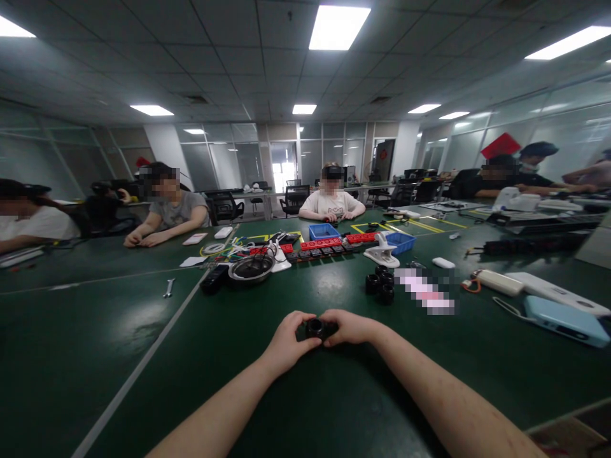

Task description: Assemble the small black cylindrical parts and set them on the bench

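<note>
A small black ring-shaped part (316,327) with a round opening on top is between my two hands over the green table (229,394). My left hand (291,340) curls round its left side, thumb in front and fingers behind. From the right, my right hand (346,327) closes on the same part with thumb and fingertips. Beyond my right hand stands a cluster of several similar black cylindrical parts (380,284). What lies beneath the held part is hidden.
A metal bowl (251,270), a wrench (168,287), red strips (321,243), blue bins (324,232), a white stand (382,252) and a light blue case (566,319) lie around the table. A person (331,200) sits opposite; others sit left and right.
</note>
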Motion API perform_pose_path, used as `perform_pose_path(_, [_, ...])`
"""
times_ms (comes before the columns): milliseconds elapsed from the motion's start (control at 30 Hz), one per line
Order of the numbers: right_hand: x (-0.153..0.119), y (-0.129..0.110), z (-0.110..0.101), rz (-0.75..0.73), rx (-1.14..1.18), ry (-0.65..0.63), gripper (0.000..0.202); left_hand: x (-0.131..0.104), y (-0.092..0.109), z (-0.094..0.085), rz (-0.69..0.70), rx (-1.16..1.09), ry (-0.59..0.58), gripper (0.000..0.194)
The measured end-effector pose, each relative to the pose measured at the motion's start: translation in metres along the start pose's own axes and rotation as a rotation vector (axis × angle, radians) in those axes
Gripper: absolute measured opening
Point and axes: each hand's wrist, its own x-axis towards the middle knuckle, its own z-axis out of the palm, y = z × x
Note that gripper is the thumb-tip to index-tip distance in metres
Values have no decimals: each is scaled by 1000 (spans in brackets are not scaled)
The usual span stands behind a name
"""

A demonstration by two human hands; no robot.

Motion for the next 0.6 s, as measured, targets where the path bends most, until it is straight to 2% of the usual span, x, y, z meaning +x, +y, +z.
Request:
perform_pose_path(100, [-1, 2, 1, 50, 68, -12, 32, 0, 2, -4, 6, -15, -44, 36])
perform_pose_path(167, [0, -3, 6, 88, 16, 32, 37, 0, 2, -2, -13, -7, -30, 34])
perform_pose_path(333, [6, -21, 20, 194, -354, 206, 37, 0, -4, 10, -118, 69, 154, 33])
perform_pose_path(400, [7, -25, 21, 224, -463, 235, 42, 1, -6, 13, -130, 80, 185, 33])
perform_pose_path(500, [4, -23, 16, 206, -401, 212, 56, 1, -6, 10, -106, 59, 158, 33])
perform_pose_path(600, [0, -14, 8, 77, -200, 163, 61, 2, -4, 4, -62, 22, 94, 33])
